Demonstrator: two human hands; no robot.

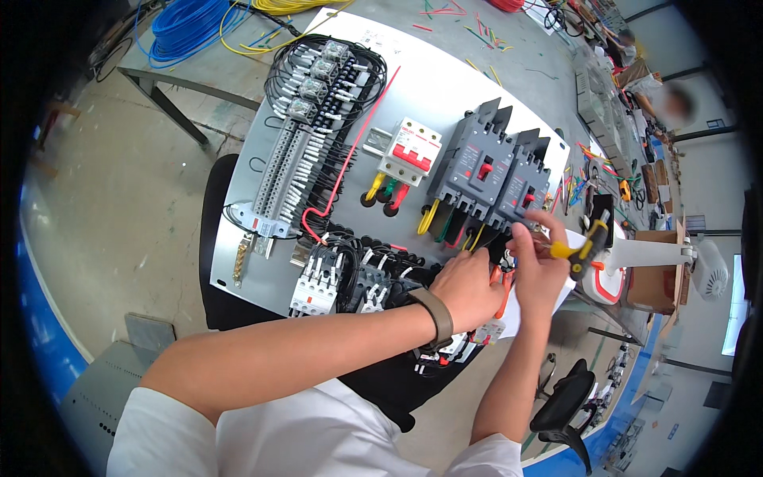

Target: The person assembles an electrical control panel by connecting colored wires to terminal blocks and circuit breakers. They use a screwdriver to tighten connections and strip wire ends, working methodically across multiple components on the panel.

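holding yellow-black tool [587, 254], right hand [542, 270]

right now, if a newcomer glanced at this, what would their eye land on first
Probably the pair of bulky dark grey breakers with red switches, at the right side of the pale panel. Just below them, the left hand and right hand work close together, the right holding a yellow-and-black tool. The bright blue cable coil at the upper left also stands out.

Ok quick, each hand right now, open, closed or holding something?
Left hand: at the wires below the grey breakers; grip can't be told.
Right hand: closed, holding a yellow-and-black tool.
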